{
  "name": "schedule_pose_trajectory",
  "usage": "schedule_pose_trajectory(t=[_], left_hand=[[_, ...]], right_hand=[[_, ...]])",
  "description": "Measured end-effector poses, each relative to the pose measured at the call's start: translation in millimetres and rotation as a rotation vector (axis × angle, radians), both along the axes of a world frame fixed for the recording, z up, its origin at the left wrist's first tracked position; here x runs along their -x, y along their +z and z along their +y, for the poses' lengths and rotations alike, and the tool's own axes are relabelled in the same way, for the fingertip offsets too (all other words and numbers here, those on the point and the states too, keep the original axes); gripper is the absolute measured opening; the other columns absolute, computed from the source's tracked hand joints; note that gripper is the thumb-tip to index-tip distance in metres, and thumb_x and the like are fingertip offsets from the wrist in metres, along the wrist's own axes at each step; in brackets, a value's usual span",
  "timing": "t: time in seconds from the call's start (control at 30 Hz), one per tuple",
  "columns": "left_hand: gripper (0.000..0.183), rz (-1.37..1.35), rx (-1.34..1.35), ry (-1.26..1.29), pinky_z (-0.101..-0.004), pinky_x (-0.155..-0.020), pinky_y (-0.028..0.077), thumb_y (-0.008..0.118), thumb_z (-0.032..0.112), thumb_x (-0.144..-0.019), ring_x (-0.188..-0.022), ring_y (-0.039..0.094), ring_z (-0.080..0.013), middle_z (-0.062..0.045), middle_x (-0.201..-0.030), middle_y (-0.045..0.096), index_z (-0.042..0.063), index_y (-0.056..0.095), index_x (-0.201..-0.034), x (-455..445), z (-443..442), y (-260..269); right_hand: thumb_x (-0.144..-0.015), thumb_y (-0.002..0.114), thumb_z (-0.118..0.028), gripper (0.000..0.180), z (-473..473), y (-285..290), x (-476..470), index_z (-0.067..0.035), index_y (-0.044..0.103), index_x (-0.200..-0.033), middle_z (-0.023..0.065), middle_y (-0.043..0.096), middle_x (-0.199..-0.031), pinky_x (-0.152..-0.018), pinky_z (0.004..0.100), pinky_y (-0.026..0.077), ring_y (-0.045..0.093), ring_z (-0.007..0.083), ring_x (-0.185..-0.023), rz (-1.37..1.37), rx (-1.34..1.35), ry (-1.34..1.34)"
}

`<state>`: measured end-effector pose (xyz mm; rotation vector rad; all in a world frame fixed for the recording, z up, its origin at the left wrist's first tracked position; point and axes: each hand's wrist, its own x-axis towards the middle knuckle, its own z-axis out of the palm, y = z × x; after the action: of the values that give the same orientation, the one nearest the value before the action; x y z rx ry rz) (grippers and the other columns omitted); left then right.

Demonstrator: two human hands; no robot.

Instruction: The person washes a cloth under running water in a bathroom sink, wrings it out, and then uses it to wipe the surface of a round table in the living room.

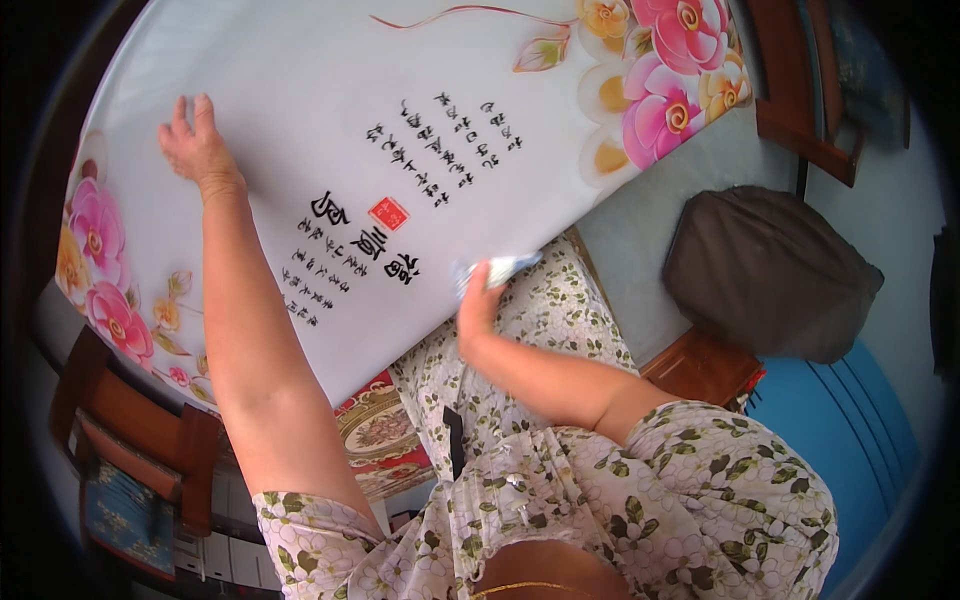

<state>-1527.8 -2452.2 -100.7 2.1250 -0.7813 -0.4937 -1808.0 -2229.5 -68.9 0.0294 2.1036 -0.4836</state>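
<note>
A large white table cover (pixel 315 105) with printed flowers and black characters lies before me. Over its left part is my left hand (pixel 196 146), fingers apart and holding nothing; whether it touches the cover I cannot tell. My right hand (pixel 480 304) holds a light blue and white cloth (pixel 502 270) at the table's near edge, close to my lap. The cloth looks blurred and bunched, and part of it lies over the edge of the cover.
Wooden chairs stand at lower left (pixel 135 450) and upper right (pixel 806 142). A dark covered object (pixel 765 274) is at the right, beside a wooden surface (pixel 701 367) and a blue round item (pixel 832 420). A red patterned rug (pixel 382 435) shows below the table.
</note>
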Motion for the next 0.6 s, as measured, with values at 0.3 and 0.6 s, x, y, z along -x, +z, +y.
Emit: schedule_pose_trajectory(t=[0.3, 0.6], left_hand=[[0.056, 0.206, -0.119, -0.302, -0.0391, -0.106, 0.024, 0.058, 0.046, -0.081, -0.136, 0.019, -0.0292, -0.017, -0.147, 0.019, 0.015, 0.052, -0.127, -42, 21, 12], [0.067, -0.466, -0.188, -0.223, -0.0462, -0.109, 0.010, 0.058, 0.057, -0.077, -0.137, 0.015, -0.0304, -0.018, -0.145, 0.022, 0.021, 0.043, -0.132, -14, 16, -30]], right_hand=[[-0.091, 0.049, -0.020, 0.033, 18, 54, 16, -0.006, 0.051, -0.121, 0.0107, 0.059, -0.112, -0.090, 0.0346, 0.043, 0.056, 0.0189, -0.102, -1.151, -0.184, 0.938], [-0.079, 0.062, -0.016, 0.043, -215, 110, 179, -0.011, 0.054, -0.121, 0.0110, 0.056, -0.119, -0.098, 0.0342, 0.039, 0.050, 0.0281, -0.114, 0.525, 0.816, 1.889]])
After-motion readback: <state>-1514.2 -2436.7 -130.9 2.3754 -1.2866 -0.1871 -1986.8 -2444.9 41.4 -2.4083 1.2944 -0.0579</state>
